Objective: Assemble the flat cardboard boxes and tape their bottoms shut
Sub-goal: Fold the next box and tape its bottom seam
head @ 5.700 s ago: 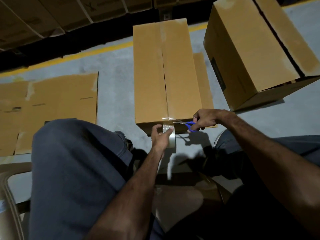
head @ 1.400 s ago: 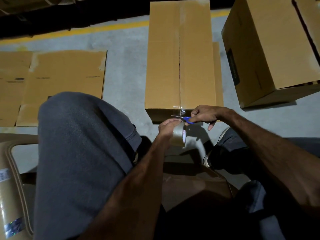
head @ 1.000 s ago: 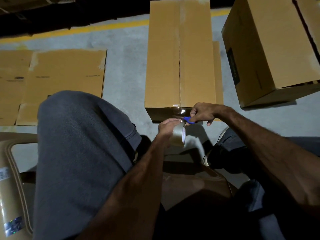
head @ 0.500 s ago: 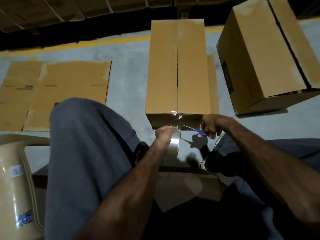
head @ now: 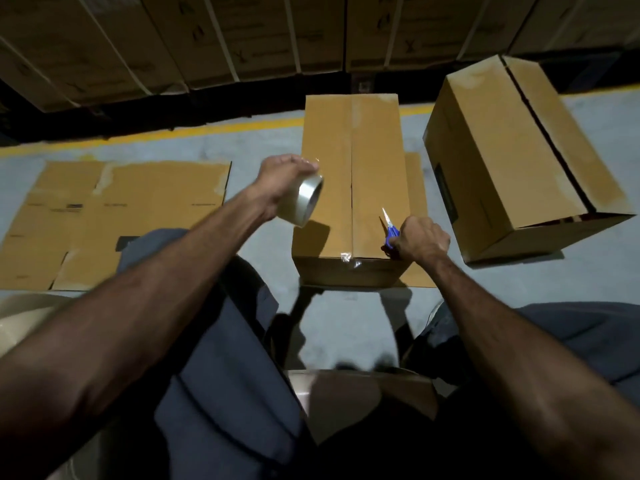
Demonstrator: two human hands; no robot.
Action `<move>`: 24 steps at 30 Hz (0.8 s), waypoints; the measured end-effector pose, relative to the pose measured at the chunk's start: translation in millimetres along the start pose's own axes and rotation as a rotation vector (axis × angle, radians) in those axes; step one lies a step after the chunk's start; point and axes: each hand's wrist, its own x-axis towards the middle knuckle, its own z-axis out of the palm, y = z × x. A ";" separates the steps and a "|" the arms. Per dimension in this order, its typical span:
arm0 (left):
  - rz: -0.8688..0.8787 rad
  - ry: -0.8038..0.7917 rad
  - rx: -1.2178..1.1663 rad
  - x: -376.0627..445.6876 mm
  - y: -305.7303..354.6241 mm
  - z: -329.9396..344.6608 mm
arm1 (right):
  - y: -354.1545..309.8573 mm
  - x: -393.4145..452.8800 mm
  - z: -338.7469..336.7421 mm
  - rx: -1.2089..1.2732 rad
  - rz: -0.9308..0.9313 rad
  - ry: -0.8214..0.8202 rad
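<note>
Left hand (head: pixel 277 183) (gripping tape roll (head: pixel 304 200)) has risen.

box (head: pixel 349 174): dull brown cardboard | tape roll (head: pixel 304 199): shiny clear plastic | scissors (head: pixel 389 226): shiny metal blades, blue plastic handle | floor (head: pixel 270 140): rough grey

I see my left hand (head: pixel 277 181) lifted over the box's (head: pixel 353 188) left half, gripping a roll of clear tape (head: pixel 304 199). My right hand (head: pixel 420 242) rests at the box's near right corner, holding blue-handled scissors (head: pixel 389 226), blades pointing away. A tape scrap (head: pixel 348 258) clings to the near edge at the seam. A flat carton (head: pixel 114 216) lies on the floor (head: pixel 263 147) to the left; another box (head: pixel 519 161) stands right.
</note>
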 end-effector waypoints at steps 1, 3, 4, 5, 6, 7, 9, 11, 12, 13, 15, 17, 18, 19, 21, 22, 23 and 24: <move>0.003 0.001 0.002 7.5 2.3 -2.0 | -2.9 5.1 2.4 -0.001 0.022 0.008; -0.014 -0.020 -0.009 19.6 2.3 -1.7 | -7.3 13.6 4.5 -0.007 0.063 0.028; -0.029 -0.044 -0.018 24.4 0.7 -0.1 | -9.0 16.7 4.4 -0.010 0.078 0.035; -0.044 -0.078 -0.025 28.1 -0.9 1.6 | -10.4 19.5 4.7 -0.012 0.088 0.037; -0.057 -0.113 -0.032 29.5 -1.8 3.1 | -11.8 21.9 4.9 -0.012 0.092 0.040; -0.068 -0.141 -0.046 30.3 -2.6 3.9 | -13.2 23.5 5.4 -0.013 0.091 0.045; -0.084 -0.161 -0.087 32.0 -3.3 3.3 | -16.6 22.9 7.6 0.007 0.098 0.064; -0.088 -0.152 -0.123 31.6 -2.9 1.4 | -19.5 14.1 9.7 0.060 0.141 0.114; -0.089 -0.142 -0.134 30.9 -2.4 0.6 | -21.8 5.5 10.7 0.114 0.181 0.159; -0.093 -0.128 -0.142 30.1 -1.8 -0.4 | -25.1 -5.2 13.2 0.210 0.240 0.200; -0.102 -0.091 -0.150 27.0 0.9 -1.5 | -35.7 -31.3 27.8 0.533 0.413 0.229; -0.103 -0.063 -0.153 24.4 5.8 -1.1 | -54.1 -60.9 54.2 0.946 0.620 0.187; -0.101 -0.057 -0.163 23.3 8.4 -0.5 | -66.4 -76.2 68.0 1.118 0.705 0.166; -0.096 -0.056 -0.180 22.1 10.8 0.6 | -79.2 -88.7 81.8 1.249 0.770 0.161; -0.080 -0.059 -0.205 20.4 14.8 3.9 | -106.6 -105.9 96.1 1.480 0.820 0.148; -0.073 -0.062 -0.205 19.9 16.4 5.8 | -119.5 -108.3 98.2 1.585 0.803 0.147; -0.069 -0.066 -0.204 20.1 17.3 7.3 | -130.5 -107.2 96.9 1.670 0.771 0.151; -0.068 -0.072 -0.204 20.6 17.6 8.5 | -139.5 -103.3 94.6 1.729 0.741 0.161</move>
